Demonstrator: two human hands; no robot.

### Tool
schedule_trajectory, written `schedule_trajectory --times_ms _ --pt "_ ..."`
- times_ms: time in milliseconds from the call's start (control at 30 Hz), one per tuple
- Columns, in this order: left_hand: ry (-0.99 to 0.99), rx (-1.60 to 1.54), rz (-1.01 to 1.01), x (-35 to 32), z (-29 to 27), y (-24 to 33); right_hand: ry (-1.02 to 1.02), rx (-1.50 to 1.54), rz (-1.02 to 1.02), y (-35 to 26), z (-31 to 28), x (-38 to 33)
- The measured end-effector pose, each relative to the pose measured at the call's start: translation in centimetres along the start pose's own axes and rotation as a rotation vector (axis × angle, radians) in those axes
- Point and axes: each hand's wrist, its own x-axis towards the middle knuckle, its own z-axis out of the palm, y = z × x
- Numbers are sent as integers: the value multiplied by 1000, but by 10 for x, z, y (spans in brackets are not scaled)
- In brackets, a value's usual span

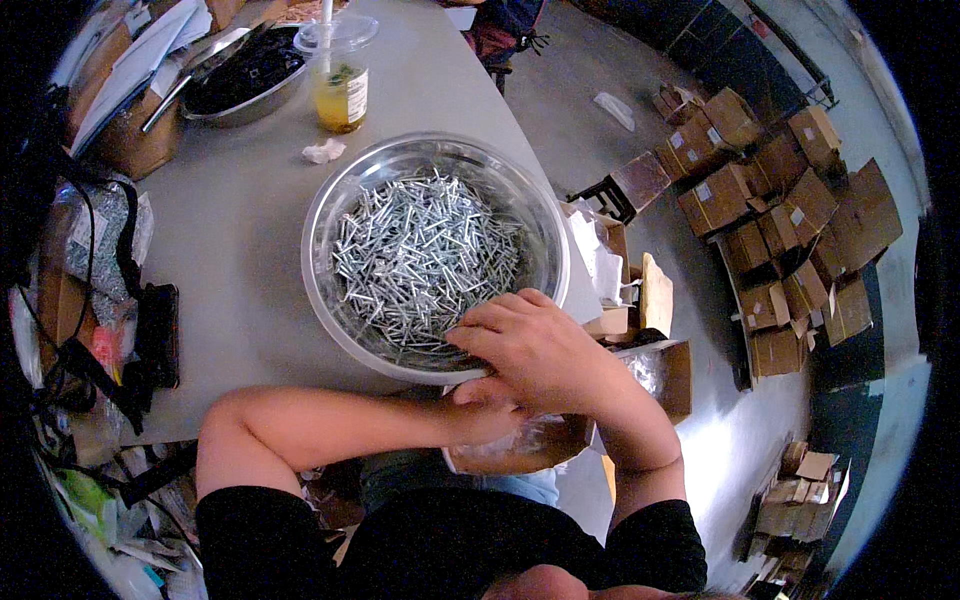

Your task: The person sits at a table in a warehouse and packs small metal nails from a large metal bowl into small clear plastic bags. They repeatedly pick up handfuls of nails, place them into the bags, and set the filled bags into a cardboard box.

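Observation:
A large shiny metal bowl [320, 300] stands at the table's near right corner, with a heap of small silvery metal pins or screws [425, 255] in it. My right hand [535, 345] reaches over the bowl's near right rim, its curled fingers at the edge of the heap. Whatever they pinch is hidden beneath them. Just below the rim is my left hand [490, 415], close under the right one, which covers most of its fingers. Beneath both hands, an open cardboard box [540, 455] with clear plastic inside sits by my lap.
On the grey table [235, 230] stand a cup of yellow drink [340, 95], a crumpled tissue [323, 151] and an oval tray of dark pieces [245, 75]. A bag of metal parts [105, 240] lies left. Cardboard boxes [715, 195] are stacked on the floor at right.

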Motion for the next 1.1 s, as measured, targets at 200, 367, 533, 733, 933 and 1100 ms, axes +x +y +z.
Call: schedule_trajectory --times_ms 200,367,533,733,933,1100 --pt "-24 -13 -15 -6 9 -7 -252 5 46 -6 -3 18" --pt "-30 -26 -21 -5 10 -11 -158 40 33 -1 -1 15" --pt "-34 -33 -16 -6 16 -12 -212 15 54 0 1 16" --pt "-13 -28 -19 0 9 -19 -209 50 77 -1 -4 17" --pt "126 48 44 2 17 -32 -162 133 16 2 -13 2" --pt "5 -107 -23 5 8 -20 -30 182 -43 4 -15 -13"
